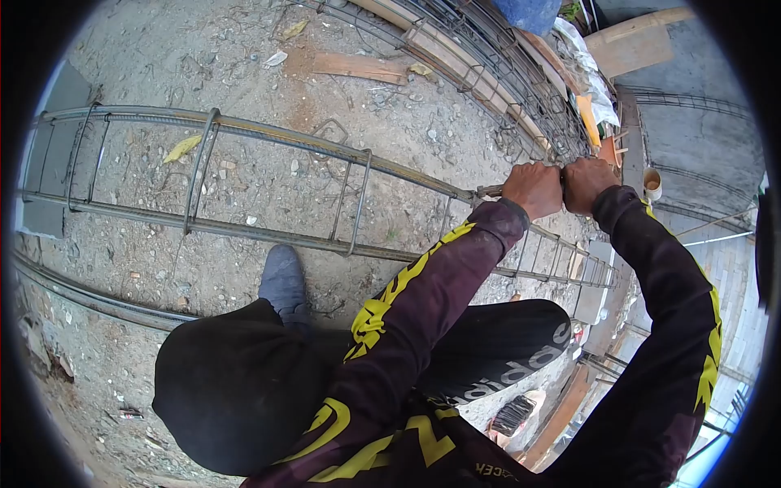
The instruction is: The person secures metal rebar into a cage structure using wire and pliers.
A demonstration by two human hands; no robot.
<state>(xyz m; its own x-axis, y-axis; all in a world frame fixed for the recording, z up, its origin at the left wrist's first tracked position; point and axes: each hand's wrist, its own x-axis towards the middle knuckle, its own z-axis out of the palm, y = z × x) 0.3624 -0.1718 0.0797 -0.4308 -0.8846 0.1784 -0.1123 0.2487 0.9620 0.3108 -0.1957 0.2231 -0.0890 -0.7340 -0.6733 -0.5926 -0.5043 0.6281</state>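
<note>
A long rebar cage (285, 140) with square stirrups runs from the left across to the right, raised over the dirt. At its upper bar, my left hand (534, 189) is closed in a fist. A short dark end pokes out on the left side of that fist, right by the bar. My right hand (587, 184) is also a fist, knuckles close against the left one. What the two fists grip is hidden by the fingers, and I cannot tell its kind. Below the cage are my bent knees and one grey shoe (283, 278).
More bundled rebar cages (488, 57) lie at the top. A wooden plank (359, 68) rests on the gravelly dirt. One cage end meets a grey block (50, 154) at left. Further bars (106, 298) lie lower left. A cup (652, 180) stands beyond my right hand.
</note>
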